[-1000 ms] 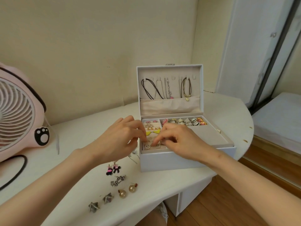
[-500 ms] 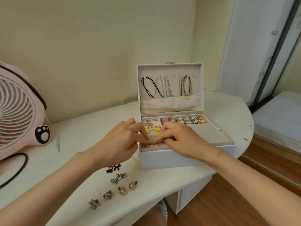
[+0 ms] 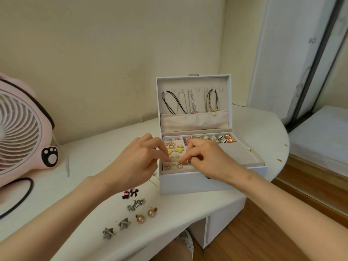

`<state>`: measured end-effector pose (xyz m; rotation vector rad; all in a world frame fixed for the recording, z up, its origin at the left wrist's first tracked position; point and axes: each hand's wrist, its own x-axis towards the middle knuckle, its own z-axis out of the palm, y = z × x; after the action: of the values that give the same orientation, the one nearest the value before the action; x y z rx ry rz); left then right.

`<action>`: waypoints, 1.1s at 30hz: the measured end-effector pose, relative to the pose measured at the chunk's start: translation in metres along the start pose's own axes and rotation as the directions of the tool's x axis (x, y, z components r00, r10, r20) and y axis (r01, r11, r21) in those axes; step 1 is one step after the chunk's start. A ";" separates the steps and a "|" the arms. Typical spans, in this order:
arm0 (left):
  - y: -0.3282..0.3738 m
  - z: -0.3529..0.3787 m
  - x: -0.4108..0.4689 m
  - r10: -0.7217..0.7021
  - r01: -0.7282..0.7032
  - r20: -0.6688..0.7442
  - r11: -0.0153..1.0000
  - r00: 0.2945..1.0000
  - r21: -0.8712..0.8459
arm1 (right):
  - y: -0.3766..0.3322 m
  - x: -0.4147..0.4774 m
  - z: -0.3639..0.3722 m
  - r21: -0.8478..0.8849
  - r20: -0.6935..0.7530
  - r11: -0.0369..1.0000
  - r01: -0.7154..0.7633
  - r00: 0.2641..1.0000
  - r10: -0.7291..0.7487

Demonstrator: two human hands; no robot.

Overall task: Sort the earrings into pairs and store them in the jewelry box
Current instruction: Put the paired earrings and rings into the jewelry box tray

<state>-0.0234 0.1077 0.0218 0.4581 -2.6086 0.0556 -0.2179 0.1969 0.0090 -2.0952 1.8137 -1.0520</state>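
Both left hand (image 3: pixel 135 162) and right hand (image 3: pixel 209 159) have lifted off the sparkly earrings (image 3: pixel 179 166), now stored at the jewelry box's (image 3: pixel 188 182) 6 o'clock; grips pinch, I cannot tell what.

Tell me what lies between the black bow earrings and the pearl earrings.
A silver snake-shaped pair, between the black bow earrings and the pearl earrings; the head view shows it.
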 end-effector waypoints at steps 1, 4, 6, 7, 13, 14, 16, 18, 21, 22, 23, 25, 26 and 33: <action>0.002 -0.001 0.000 0.004 -0.004 -0.007 1.000 1.000 -0.006 | 0.000 0.000 0.000 -0.013 0.005 1.000 -0.002 1.000 0.002; 0.013 0.001 0.000 0.049 -0.049 -0.027 0.999 0.998 -0.005 | -0.002 -0.002 -0.003 0.008 -0.037 1.000 -0.003 0.999 0.003; 0.024 0.004 -0.001 0.087 -0.087 -0.043 0.996 0.995 0.010 | -0.001 -0.008 -0.009 0.057 -0.123 0.998 -0.022 0.992 0.029; 0.031 0.007 0.000 0.107 -0.106 -0.049 0.994 0.993 0.022 | 0.003 -0.012 -0.015 0.049 -0.172 0.998 -0.041 0.984 0.049; 0.066 0.034 0.005 0.274 -0.233 -0.082 0.914 0.958 0.334 | 0.057 -0.032 -0.067 -0.209 -0.415 0.880 -0.427 0.853 0.316; 0.070 0.040 0.006 0.298 -0.248 -0.072 0.887 0.952 0.390 | 0.063 -0.034 -0.073 -0.226 -0.392 0.847 -0.481 0.841 0.373; 0.079 0.048 0.009 0.333 -0.275 -0.035 0.829 0.942 0.488 | 0.070 -0.038 -0.081 -0.229 -0.322 0.823 -0.519 0.838 0.440; 0.085 0.052 0.011 0.354 -0.292 -0.001 0.773 0.935 0.564 | 0.069 -0.039 -0.082 -0.231 -0.308 0.832 -0.504 0.849 0.429; 0.090 0.055 0.013 0.380 -0.313 0.037 0.697 0.924 0.646 | 0.063 -0.036 -0.078 -0.392 -0.328 0.780 -0.487 0.866 0.376; 0.091 0.055 0.013 0.382 -0.317 0.053 0.673 0.923 0.668 | 0.062 -0.034 -0.078 -0.454 -0.332 0.746 -0.488 0.869 0.366; 0.091 0.056 0.012 0.383 -0.320 0.065 0.654 0.921 0.685 | 0.062 -0.032 -0.078 -0.492 -0.343 0.719 -0.490 0.869 0.357; 0.090 0.059 0.011 0.375 -0.316 0.075 0.638 0.924 0.702 | 0.061 -0.030 -0.082 -0.443 -0.408 0.742 -0.504 0.850 0.334; 0.090 0.060 0.010 0.363 -0.303 0.072 0.637 0.929 0.709 | 0.059 -0.029 -0.087 -0.308 -0.453 0.807 -0.504 0.823 0.341; 0.093 0.070 0.007 0.175 -0.070 -0.074 0.692 0.982 0.718 | 0.033 -0.033 -0.096 0.638 -0.337 0.764 -0.096 0.858 0.389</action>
<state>-0.0923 0.1849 -0.0328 0.5052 -2.3829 1.1474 -0.3030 0.2485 0.0486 -1.2509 1.5489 -1.8518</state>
